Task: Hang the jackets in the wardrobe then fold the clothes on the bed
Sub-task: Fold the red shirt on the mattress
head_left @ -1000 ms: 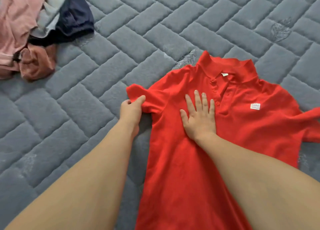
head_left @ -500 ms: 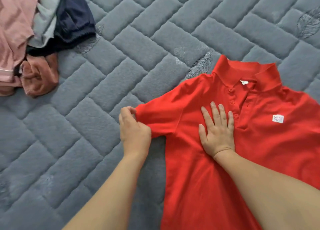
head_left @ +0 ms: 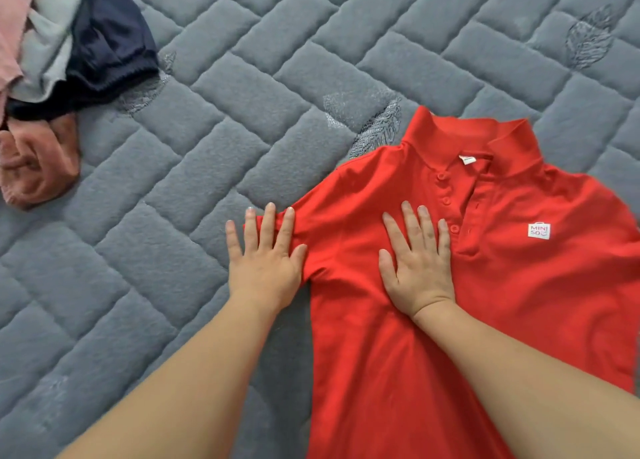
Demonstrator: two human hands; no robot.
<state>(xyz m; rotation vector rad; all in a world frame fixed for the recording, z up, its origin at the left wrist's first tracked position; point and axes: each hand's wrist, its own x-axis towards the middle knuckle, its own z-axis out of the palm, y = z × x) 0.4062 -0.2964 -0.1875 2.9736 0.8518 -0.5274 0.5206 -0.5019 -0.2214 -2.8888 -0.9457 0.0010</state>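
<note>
A red polo shirt (head_left: 502,285) lies face up on the grey quilted bed (head_left: 242,78), collar pointing away from me, a small white logo patch on its chest. My left hand (head_left: 265,261) lies flat with straight fingers on the shirt's left sleeve, covering most of it. My right hand (head_left: 417,264) presses flat on the chest just left of the button placket. Neither hand holds anything. The shirt's right sleeve runs out of view at the right edge.
A heap of other clothes (head_left: 52,78) sits at the far left: pink, pale grey, navy and a rust-coloured piece. Bare quilted bed surface stretches between that heap and the shirt and beyond the collar.
My left hand has let go of the sleeve edge it pinched and now lies flat on the sleeve. My right hand stays pressed on the chest.
</note>
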